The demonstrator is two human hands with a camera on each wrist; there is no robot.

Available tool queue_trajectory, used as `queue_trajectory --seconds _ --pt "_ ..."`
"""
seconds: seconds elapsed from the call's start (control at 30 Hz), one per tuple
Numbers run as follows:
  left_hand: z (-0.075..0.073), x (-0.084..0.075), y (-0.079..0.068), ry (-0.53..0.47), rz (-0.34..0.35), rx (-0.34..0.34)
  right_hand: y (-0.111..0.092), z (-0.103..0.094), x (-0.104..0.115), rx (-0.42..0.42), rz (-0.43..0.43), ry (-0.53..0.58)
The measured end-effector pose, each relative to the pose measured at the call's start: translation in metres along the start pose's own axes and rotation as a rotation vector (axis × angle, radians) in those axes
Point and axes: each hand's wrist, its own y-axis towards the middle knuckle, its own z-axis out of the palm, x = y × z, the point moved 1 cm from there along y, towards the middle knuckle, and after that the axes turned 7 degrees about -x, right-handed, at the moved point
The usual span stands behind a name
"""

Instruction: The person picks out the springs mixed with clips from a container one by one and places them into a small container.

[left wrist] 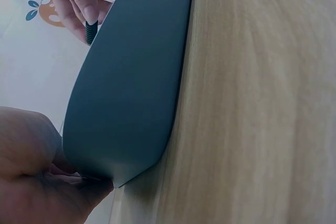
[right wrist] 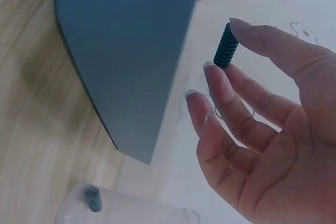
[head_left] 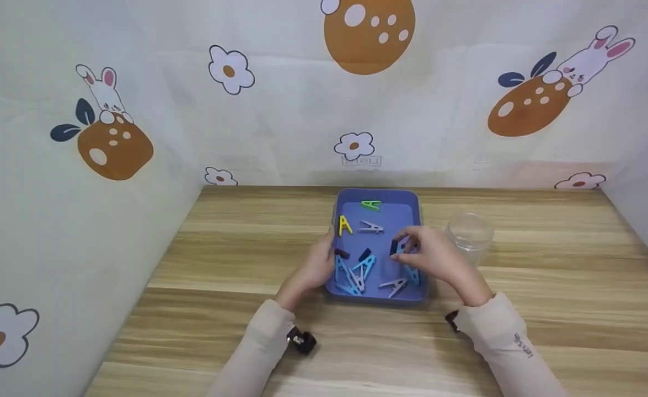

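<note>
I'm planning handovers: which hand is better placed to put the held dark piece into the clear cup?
Probably the right hand: it pinches the dark piece and is nearer the clear cup; the left hand touches the opposite side of the tray.

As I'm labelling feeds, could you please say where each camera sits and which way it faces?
Head: worn there, facing forward-down at the tray; left hand, right hand, sleeves show.
Left wrist: worn there, facing the tray's side; both hands show.
Right wrist: worn there, facing tray and cup; right hand shows.
Wrist views share tray and ribbed piece.
</note>
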Motion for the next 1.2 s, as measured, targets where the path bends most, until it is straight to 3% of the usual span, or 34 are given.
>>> queue_trajectory --seconds 0.23,0.8,1.2 --pt "0.000 -0.001 0.000 0.014 0.020 -0.004 -0.002 -0.009 0.003 -0.019 0.028 -0.013" --pt "-0.001 0.001 0.001 0.052 -0.002 0.003 -0.007 -0.029 0.005 -0.075 0.040 -0.006" --pt "-0.003 -0.001 -0.001 -0.019 -0.039 0.041 -0.009 -0.040 0.002 -0.085 0.054 -0.024"
